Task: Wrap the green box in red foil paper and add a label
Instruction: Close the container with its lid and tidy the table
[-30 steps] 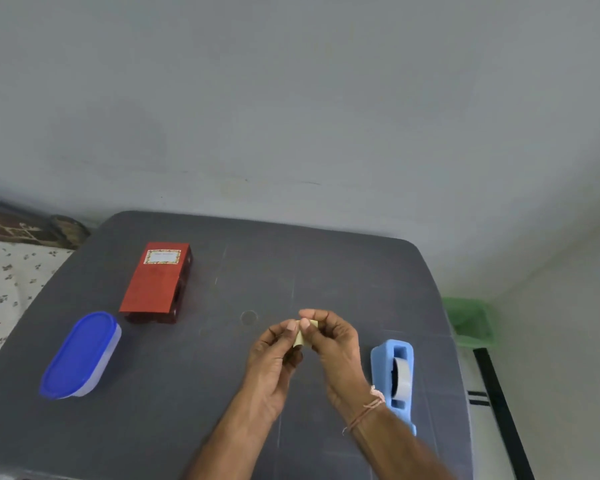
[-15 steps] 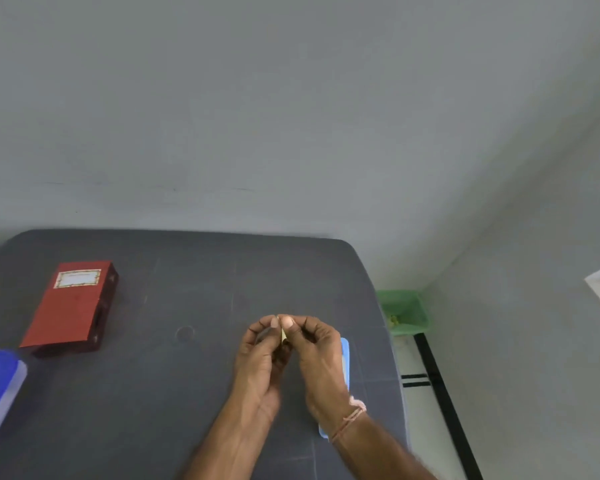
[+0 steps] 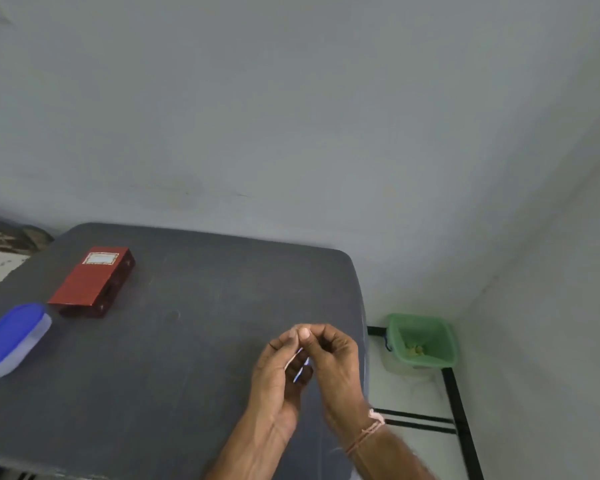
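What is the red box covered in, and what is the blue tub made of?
Red box: looks like wrapping paper, smooth with a faint sheen and crisp folded edges. Blue tub: probably plastic, a glossy blue lid over a cloudy, see-through base.

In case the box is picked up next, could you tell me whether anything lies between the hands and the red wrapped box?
Nothing visible does: only bare table separates the left hand and right hand from the red wrapped box. The blue container sits beside that path. Both hands pinch a small pale scrap.
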Motion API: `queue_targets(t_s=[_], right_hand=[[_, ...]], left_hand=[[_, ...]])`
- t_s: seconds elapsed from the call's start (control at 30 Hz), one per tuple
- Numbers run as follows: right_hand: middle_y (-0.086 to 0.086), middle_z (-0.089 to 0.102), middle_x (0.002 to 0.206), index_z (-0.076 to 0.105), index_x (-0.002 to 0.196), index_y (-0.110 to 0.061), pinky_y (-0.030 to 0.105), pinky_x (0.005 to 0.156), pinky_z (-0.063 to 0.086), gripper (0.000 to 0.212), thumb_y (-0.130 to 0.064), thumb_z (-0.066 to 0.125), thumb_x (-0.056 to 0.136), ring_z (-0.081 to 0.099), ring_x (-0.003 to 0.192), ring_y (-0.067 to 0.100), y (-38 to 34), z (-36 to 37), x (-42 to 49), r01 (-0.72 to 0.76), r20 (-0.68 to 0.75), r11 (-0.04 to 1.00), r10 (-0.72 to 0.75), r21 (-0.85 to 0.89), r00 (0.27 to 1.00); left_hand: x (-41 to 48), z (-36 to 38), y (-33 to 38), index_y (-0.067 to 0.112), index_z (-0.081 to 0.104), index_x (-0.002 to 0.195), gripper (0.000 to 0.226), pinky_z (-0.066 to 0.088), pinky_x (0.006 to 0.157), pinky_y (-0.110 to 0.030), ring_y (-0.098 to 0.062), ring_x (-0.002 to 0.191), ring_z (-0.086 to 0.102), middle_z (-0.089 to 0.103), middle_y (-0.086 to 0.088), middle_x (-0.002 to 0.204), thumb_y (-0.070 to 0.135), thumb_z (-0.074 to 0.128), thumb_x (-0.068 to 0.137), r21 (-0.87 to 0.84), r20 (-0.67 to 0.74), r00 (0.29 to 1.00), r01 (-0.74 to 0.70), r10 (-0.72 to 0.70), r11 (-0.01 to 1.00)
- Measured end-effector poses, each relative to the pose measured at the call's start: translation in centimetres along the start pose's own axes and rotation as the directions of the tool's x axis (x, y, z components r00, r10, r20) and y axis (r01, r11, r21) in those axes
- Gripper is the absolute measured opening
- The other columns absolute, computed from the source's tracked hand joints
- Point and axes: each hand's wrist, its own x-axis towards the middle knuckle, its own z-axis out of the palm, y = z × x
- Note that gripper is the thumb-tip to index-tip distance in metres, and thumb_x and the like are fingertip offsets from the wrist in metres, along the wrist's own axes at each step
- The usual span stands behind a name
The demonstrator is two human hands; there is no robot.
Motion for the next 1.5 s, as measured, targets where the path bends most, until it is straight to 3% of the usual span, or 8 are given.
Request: queue_targets(t_s=[0.27, 0.47, 0.6, 0.83, 0.97, 1.1, 1.23, 1.5], right_hand=[[0.011, 0.072, 0.076, 0.073, 0.083, -0.001, 0.03, 0.068, 0.053, 0.02, -0.002, 0.061, 0.099, 0.064, 0.071, 0.015, -1.6, -7.8, -3.1, -0.078, -0.028, 0.997, 0.078, 0.006, 0.997], [0.014, 0.079, 0.104, 0.077, 0.111, -0.004, 0.028, 0.09, 0.056, 0.02, -0.002, 0.061, 0.099, 0.074, 0.105, 0.023, -4.8, -10.7, -2.2, -0.039, 0.002, 0.998, 0.039, 0.048, 0.999], [0.015, 0.078, 0.108, 0.074, 0.118, -0.002, 0.027, 0.094, 0.056, 0.024, -0.002, 0.065, 0.097, 0.074, 0.108, 0.025, -5.9, -13.8, -1.3, -0.017, -0.025, 0.998, 0.018, 0.054, 1.0], [0.026, 0.076, 0.101, 0.075, 0.104, 0.005, 0.034, 0.088, 0.058, 0.015, -0.003, 0.07, 0.092, 0.073, 0.096, 0.032, -5.2, -18.9, 5.7, -0.026, -0.104, 0.997, 0.034, 0.072, 0.994], [0.025, 0.073, 0.092, 0.069, 0.095, 0.01, 0.039, 0.083, 0.058, 0.016, -0.006, 0.067, 0.095, 0.07, 0.086, 0.03, -3.9, -23.9, 12.2, -0.091, -0.18, 0.991, 0.106, 0.093, 0.978], [0.017, 0.072, 0.083, 0.071, 0.091, 0.007, 0.033, 0.07, 0.056, 0.015, -0.007, 0.068, 0.095, 0.065, 0.075, 0.023, -0.6, -31.6, 20.5, -0.215, -0.307, 0.975, 0.219, 0.049, 0.926], [0.006, 0.075, 0.08, 0.077, 0.096, -0.003, 0.022, 0.062, 0.054, 0.008, -0.003, 0.069, 0.094, 0.064, 0.07, 0.012, 5.1, -39.7, 28.2, -0.377, -0.488, 0.925, 0.352, 0.051, 0.798], [0.005, 0.075, 0.082, 0.072, 0.081, -0.015, 0.025, 0.066, 0.059, 0.022, 0.002, 0.068, 0.093, 0.069, 0.073, 0.019, 18.0, -53.1, 40.2, -0.578, -0.65, 0.807, 0.375, -0.122, 0.661]], left_hand=[[-4.4, 3.7, -6.7, 0.009, 0.07, 0.083, 0.008, 0.05, 0.072, -0.029, -0.015, 0.072, 0.063, 0.069, -0.006, 0.077, 0.004, 0.069, 0.09, 0.093, -0.102, 0.993, -0.047, 0.057, 0.995], [-3.1, 8.0, -7.2, 0.021, 0.071, 0.064, 0.037, 0.05, 0.075, -0.031, -0.016, 0.07, 0.066, 0.067, -0.007, 0.073, 0.01, 0.062, 0.098, 0.071, 0.06, 0.997, -0.054, 0.049, 0.996], [-1.5, 10.1, -8.8, 0.011, 0.069, 0.091, 0.007, 0.053, 0.077, -0.03, -0.013, 0.073, 0.072, 0.074, -0.006, 0.081, 0.016, 0.066, 0.095, 0.096, 0.126, 0.989, 0.064, -0.075, 0.993], [4.6, 15.0, -11.5, 0.009, 0.07, 0.086, 0.01, 0.059, 0.066, -0.024, -0.014, 0.07, 0.067, 0.071, -0.005, 0.075, 0.015, 0.066, 0.093, 0.182, 0.104, 0.985, 0.119, -0.139, 0.976], [10.1, 19.3, -14.5, 0.01, 0.075, 0.081, 0.009, 0.058, 0.068, -0.027, -0.015, 0.071, 0.071, 0.075, -0.009, 0.08, 0.017, 0.076, 0.075, 0.273, 0.073, 0.974, 0.187, -0.214, 0.944], [18.8, 24.0, -20.1, 0.007, 0.073, 0.101, 0.017, 0.055, 0.072, -0.032, -0.022, 0.084, 0.072, 0.08, -0.011, 0.094, 0.016, 0.078, 0.087, 0.42, -0.076, 0.965, 0.259, -0.251, 0.87], [27.8, 26.9, -26.5, 0.011, 0.07, 0.103, 0.012, 0.054, 0.071, -0.032, -0.021, 0.086, 0.068, 0.076, -0.009, 0.098, 0.016, 0.075, 0.093, 0.543, -0.222, 0.956, 0.285, -0.193, 0.79], [44.6, 26.9, -40.4, 0.02, 0.067, 0.1, 0.012, 0.051, 0.08, -0.031, -0.013, 0.092, 0.066, 0.072, 0.002, 0.1, 0.027, 0.074, 0.092, 0.806, -0.23, 0.968, 0.246, -0.098, 0.538]])
